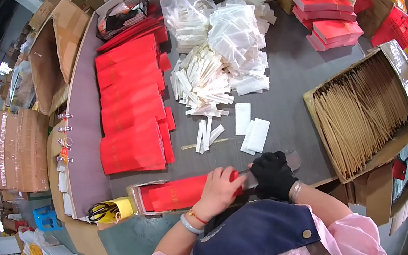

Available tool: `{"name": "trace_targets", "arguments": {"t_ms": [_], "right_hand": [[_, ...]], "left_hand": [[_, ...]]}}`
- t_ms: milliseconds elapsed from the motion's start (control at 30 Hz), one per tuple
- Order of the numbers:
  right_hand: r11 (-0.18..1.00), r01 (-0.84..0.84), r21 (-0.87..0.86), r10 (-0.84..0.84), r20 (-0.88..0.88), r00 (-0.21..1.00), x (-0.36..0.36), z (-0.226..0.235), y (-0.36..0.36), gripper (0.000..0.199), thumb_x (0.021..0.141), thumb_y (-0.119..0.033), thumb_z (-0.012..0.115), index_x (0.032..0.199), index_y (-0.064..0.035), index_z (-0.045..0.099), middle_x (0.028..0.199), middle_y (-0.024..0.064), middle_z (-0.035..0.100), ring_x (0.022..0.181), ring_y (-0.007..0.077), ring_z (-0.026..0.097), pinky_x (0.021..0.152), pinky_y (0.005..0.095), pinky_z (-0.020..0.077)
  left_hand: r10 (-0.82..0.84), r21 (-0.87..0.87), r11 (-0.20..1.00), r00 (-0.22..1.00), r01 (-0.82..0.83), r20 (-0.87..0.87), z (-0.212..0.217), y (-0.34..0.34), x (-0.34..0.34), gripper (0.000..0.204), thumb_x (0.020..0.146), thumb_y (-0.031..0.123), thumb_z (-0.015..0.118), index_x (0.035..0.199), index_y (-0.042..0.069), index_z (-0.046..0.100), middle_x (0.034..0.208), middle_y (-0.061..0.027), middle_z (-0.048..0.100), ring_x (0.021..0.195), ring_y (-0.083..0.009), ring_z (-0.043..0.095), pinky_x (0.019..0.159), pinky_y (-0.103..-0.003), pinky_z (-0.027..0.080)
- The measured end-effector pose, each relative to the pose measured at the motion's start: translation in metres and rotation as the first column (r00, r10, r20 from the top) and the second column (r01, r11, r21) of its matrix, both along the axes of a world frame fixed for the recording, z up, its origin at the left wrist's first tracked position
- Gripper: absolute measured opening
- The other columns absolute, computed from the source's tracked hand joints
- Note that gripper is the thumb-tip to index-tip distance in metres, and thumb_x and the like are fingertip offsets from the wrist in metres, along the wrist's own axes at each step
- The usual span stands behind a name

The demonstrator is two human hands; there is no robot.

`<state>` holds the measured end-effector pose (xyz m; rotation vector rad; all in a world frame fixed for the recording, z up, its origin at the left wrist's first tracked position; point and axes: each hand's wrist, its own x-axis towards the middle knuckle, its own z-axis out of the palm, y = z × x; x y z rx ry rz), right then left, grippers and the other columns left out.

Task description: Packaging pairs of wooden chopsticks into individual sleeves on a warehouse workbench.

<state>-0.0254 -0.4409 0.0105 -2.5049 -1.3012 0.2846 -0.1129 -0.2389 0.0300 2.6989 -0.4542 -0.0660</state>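
My left hand (219,192), bare, has its fingers bent over the right end of a red paper packet (171,193) and grips it. The packet lies in a long, narrow, shallow cardboard box (135,197) along the table's near edge. Just to the right, my right hand (273,174) wears a black glove. Its fingers are closed round a greyish, see-through piece (248,179) whose kind I cannot make out. My left thumb reaches toward that piece. Beyond my hands lie several flat white paper packets (255,135) and a few narrow white paper strips (207,136).
Overlapping red packets (132,137) line the left side. Plastic-wrapped white packets (235,35) and loose strips pile up mid-table. A carton of thin brown sticks (363,113) stands right, red stacks (334,28) behind. A yellow holder with scissors (117,210) sits near left.
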Motion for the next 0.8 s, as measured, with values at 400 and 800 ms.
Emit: {"name": "trace_targets", "arguments": {"t_ms": [400, 800], "right_hand": [[0.977, 0.199, 0.071, -0.204, 0.073, 0.976, 0.015, 0.044, -0.037, 0.060, 0.059, -0.039, 0.080, 0.107, -0.0094, 0.060, 0.101, 0.0085, 0.060, 0.097, 0.0282, 0.058, 0.089, 0.0431, 0.0388], [0.980, 0.083, -0.180, -0.077, 0.036, 0.996, 0.008, 0.035, -0.020, 0.065, 0.061, -0.041, 0.080, 0.114, -0.0080, 0.060, 0.106, 0.0092, 0.060, 0.101, 0.0281, 0.056, 0.095, 0.0451, 0.0352]], "left_hand": [[0.488, 0.083, 0.849, 0.835, -0.521, 0.254, 0.022, 0.087, 0.016, 0.044, 0.069, 0.020, 0.075, 0.109, 0.005, 0.064, 0.126, -0.0176, 0.051, 0.118, -0.0388, 0.045, 0.098, -0.050, 0.038], [0.672, -0.148, 0.715, 0.730, -0.683, -0.125, -0.052, 0.011, -0.030, 0.089, 0.067, 0.046, 0.082, 0.133, -0.002, 0.048, 0.140, -0.0199, 0.041, 0.134, -0.0385, 0.030, 0.112, -0.057, 0.014]]}}
